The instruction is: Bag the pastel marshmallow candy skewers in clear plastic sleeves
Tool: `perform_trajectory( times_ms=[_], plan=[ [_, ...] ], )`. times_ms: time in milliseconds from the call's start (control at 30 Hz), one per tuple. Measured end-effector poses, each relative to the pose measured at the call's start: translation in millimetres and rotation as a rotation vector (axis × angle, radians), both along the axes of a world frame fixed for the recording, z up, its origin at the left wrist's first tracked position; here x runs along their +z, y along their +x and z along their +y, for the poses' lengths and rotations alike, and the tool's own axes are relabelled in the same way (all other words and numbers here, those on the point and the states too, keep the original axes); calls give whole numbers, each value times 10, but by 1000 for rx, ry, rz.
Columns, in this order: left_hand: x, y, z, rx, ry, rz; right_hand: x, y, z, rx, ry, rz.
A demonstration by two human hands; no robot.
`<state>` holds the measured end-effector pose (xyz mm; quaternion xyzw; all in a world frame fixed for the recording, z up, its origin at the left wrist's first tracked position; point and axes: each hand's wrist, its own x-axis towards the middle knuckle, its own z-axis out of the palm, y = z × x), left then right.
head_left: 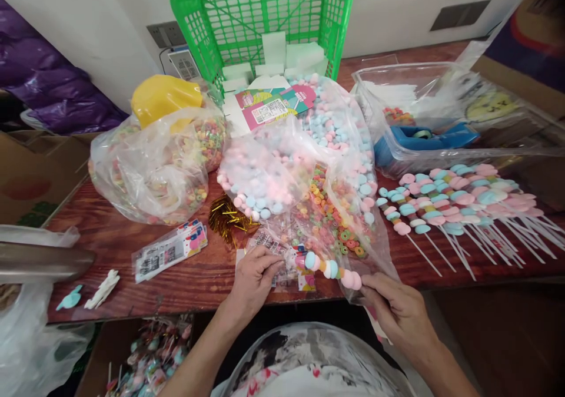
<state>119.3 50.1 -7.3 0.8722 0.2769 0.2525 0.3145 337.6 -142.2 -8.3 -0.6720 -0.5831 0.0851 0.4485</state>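
A skewer of pink, blue and yellow candies (pixel 330 268) hangs slantwise between my two hands at the table's front edge. My right hand (pixel 395 303) is closed at its lower right end, beside the pink candies. My left hand (pixel 256 279) has thumb and fingertips pinched together near the upper left end, over printed clear wrappers; what lies between the fingertips is too small to make out. Behind the skewer, an open clear bag holds coloured ring candies (pixel 335 214). Pink and blue candies (pixel 260 179) fill the bags further back.
Finished skewers (pixel 463 199) lie piled at the right, before a clear bin (pixel 406 155) with a blue tape dispenser (pixel 432 138). A green basket (pixel 265 2) stands behind. Leftward are a tied bag of rings (pixel 150 173), gold ties (pixel 229 217) and flat wrappers (pixel 170 251).
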Motion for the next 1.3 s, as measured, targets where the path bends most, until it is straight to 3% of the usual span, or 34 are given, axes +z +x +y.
perform_trajectory(
  times_ms=[233,500,767,1000,1300],
  plan=[
    [-14,-16,-3,-1,43,-10,47,-5,-58,-15,-4,-96],
    [-30,-18,-13,10,34,-14,225,8,-174,-65,103,-73],
    [-22,16,-17,32,39,-10,46,24,-113,-45,7,-123],
    [-9,28,-32,59,36,-18,172,21,-78,-57,117,-29],
    [-13,2,-53,57,29,-60,75,45,-125,-43,20,-62]
  ],
)
